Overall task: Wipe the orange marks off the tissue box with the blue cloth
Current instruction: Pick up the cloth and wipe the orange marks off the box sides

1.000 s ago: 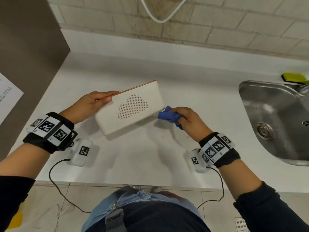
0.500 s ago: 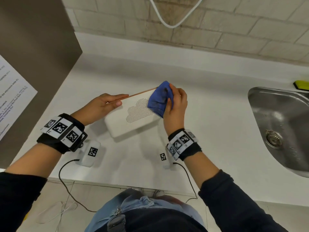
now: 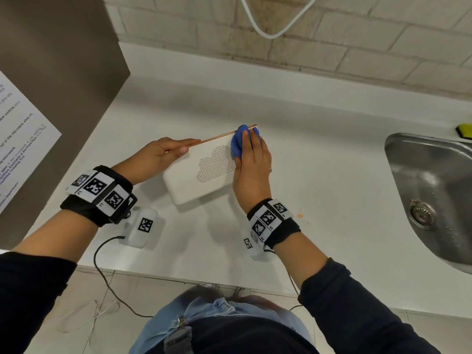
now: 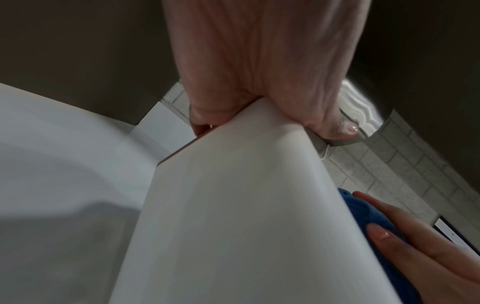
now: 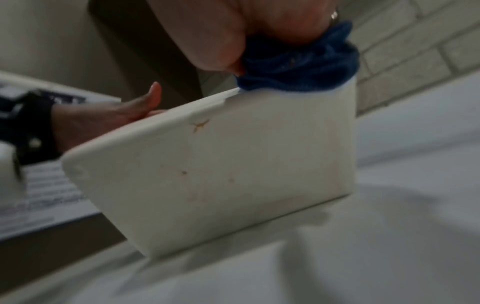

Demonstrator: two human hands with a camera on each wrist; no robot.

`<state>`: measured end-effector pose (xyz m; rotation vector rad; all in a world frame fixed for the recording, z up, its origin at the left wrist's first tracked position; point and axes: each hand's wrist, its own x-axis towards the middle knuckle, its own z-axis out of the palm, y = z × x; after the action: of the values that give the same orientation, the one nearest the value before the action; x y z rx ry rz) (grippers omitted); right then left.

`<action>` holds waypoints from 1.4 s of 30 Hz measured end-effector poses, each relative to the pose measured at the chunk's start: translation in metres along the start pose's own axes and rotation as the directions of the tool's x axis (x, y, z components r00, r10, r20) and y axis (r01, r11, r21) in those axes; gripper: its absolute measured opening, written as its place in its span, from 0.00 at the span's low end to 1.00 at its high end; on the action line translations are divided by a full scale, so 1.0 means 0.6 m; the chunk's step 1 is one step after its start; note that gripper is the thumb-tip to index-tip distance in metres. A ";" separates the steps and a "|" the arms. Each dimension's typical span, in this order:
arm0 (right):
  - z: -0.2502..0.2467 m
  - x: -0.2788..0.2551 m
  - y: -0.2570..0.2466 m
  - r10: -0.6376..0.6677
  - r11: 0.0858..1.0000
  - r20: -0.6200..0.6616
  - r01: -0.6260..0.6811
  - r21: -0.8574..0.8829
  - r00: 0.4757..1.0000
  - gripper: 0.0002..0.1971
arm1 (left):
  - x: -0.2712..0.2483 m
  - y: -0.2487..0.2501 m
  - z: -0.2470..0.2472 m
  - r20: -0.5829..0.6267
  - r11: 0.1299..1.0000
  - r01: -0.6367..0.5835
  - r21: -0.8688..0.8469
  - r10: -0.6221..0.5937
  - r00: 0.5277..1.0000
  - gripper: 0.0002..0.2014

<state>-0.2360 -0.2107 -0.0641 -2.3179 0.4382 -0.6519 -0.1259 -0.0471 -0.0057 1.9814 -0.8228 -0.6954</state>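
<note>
The white tissue box [image 3: 184, 186] with a dotted cloud pattern stands tilted on the counter, its far edge orange. My left hand [image 3: 185, 147] grips its far left corner, thumb on the near face, fingers behind. My right hand [image 3: 251, 149] holds the bunched blue cloth [image 3: 236, 145] against the box's upper right corner, fingers laid over it. In the right wrist view the cloth [image 5: 298, 70] sits on the top corner of the box [image 5: 233, 174], and small orange marks [image 5: 200, 125] show on its side face. The left wrist view shows the box [image 4: 233, 205] with the cloth [image 4: 357, 208] beside it.
A steel sink [image 3: 394, 159] lies to the right, with a yellow-green sponge [image 3: 463, 130] behind it. A small orange smear [image 3: 300, 215] marks the counter by my right wrist. A brown cabinet panel [image 3: 51, 72] with a printed sheet [image 3: 20, 149] stands at the left. The brick wall is behind.
My right hand carried the cloth from the counter beside the box up onto its upper right corner and now lies flatter over it. The left hand kept its grip.
</note>
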 end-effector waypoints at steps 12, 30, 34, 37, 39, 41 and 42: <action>0.010 -0.041 0.008 -0.675 0.601 0.540 0.799 0.008 0.503 0.29 | 0.010 -0.010 -0.009 0.013 0.999 0.038 -0.012 -0.037 0.999 0.15; -0.154 -0.024 0.087 0.456 0.736 -0.054 -0.343 0.584 0.888 0.13 | -0.013 -0.085 -0.004 0.257 0.750 -0.351 0.561 0.245 0.935 0.35; -0.152 -0.051 0.088 0.470 0.728 -0.051 -0.355 0.587 0.881 0.13 | -0.011 -0.104 -0.022 0.296 0.646 -0.404 0.647 0.275 0.915 0.30; -0.152 -0.059 0.079 0.487 0.713 -0.053 -0.362 0.600 0.872 0.13 | -0.007 -0.098 -0.026 0.170 0.608 -0.319 0.727 0.291 0.942 0.30; -0.150 -0.061 0.075 0.492 0.706 -0.041 -0.371 0.603 0.869 0.12 | -0.016 -0.072 0.003 0.101 0.629 -0.269 0.729 0.290 0.952 0.34; -0.147 -0.062 0.072 0.500 0.702 -0.031 -0.384 0.600 0.866 0.12 | -0.028 -0.042 0.060 0.102 0.656 -0.282 0.700 0.300 0.949 0.39; -0.144 -0.062 0.071 0.502 0.701 -0.026 -0.389 0.598 0.864 0.12 | -0.033 -0.031 0.095 0.100 0.660 -0.278 0.698 0.294 0.951 0.41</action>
<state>-0.3204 -0.2685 -0.0499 -1.4921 0.7515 -0.6457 -0.1742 -0.0528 -0.0456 2.4270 -1.5249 -0.1520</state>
